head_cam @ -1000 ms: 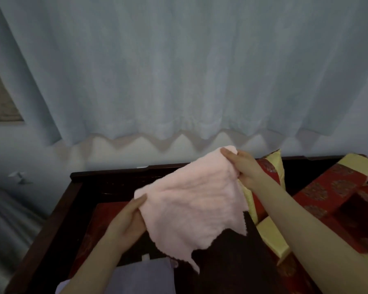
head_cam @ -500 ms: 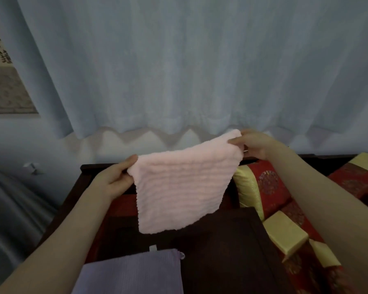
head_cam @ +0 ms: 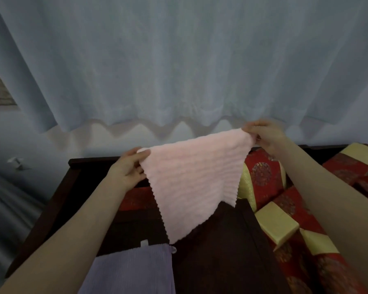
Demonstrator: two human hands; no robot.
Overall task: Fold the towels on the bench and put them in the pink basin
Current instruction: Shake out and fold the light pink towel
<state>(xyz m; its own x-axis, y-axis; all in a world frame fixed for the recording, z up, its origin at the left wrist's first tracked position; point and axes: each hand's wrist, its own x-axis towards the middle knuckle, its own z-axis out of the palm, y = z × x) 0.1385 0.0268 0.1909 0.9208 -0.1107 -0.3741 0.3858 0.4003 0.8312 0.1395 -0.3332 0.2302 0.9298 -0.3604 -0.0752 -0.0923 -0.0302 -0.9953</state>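
A pale pink towel (head_cam: 191, 179) hangs spread out in the air above the dark wooden bench (head_cam: 221, 262). My left hand (head_cam: 128, 170) pinches its upper left corner. My right hand (head_cam: 263, 134) pinches the upper right corner, held higher and farther away. The towel's lower corner dangles just above a lavender towel (head_cam: 134, 270) that lies flat on the bench near me. The pink basin is not in view.
Red and gold patterned cushions (head_cam: 270, 187) are heaped on the right of the bench. A pale blue curtain (head_cam: 179, 60) hangs close behind. The bench's dark rail (head_cam: 51, 209) runs along the left, with grey floor beyond it.
Both hands have lifted the pink towel from a crumpled hold and stretched it flat by its top corners. The hands have moved apart, the right one going up and right.
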